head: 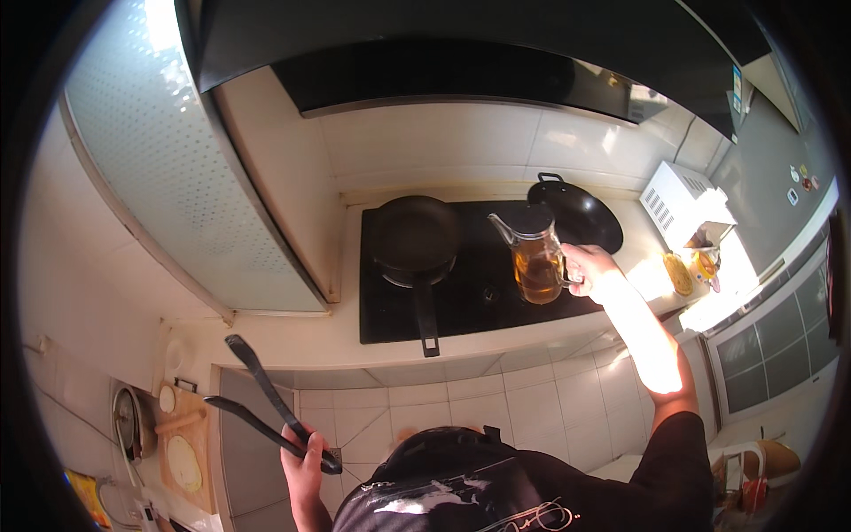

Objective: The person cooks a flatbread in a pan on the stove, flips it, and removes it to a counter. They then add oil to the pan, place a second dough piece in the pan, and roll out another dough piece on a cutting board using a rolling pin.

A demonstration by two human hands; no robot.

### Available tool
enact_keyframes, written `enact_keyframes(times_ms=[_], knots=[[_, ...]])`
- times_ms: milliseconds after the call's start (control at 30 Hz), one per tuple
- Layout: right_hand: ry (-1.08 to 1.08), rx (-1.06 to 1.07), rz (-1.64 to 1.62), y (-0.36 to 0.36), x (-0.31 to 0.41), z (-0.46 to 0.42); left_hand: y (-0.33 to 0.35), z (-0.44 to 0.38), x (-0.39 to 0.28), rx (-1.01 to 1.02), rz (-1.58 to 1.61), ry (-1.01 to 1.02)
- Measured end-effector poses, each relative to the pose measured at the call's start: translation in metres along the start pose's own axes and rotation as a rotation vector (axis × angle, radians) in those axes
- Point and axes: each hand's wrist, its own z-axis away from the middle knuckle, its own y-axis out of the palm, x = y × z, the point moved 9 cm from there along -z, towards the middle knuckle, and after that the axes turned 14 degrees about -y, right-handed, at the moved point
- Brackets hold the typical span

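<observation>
My right hand grips the handle of a glass pitcher with a dark lid and amber liquid inside. The pitcher is upright over the right part of the black cooktop, its spout pointing left. My left hand holds black tongs near their joined end, the arms spread and pointing up and left. On the cooktop's left side stands a dark frying pan, its handle towards me. Behind the pitcher, at the right, lies a black wok.
A range hood hangs above the cooktop. At the right are a white appliance and a flat yellowish food piece. At lower left, a wooden board holds a rolling pin and rolled dough, beside a metal pot.
</observation>
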Motion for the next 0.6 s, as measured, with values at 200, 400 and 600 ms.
enact_keyframes(times_ms=[200,400,600], knots=[[0.027,0.211,0.226,0.056,-0.005,-0.071,-0.054,0.023,0.007,-0.197,0.099,0.054],[0.050,0.224,0.360,0.098,-0.004,-0.110,-0.085,0.040,0.014,-0.331,0.129,0.077],[0.033,0.263,0.398,0.125,-0.001,-0.143,-0.098,0.046,0.021,-0.418,0.158,0.074]])
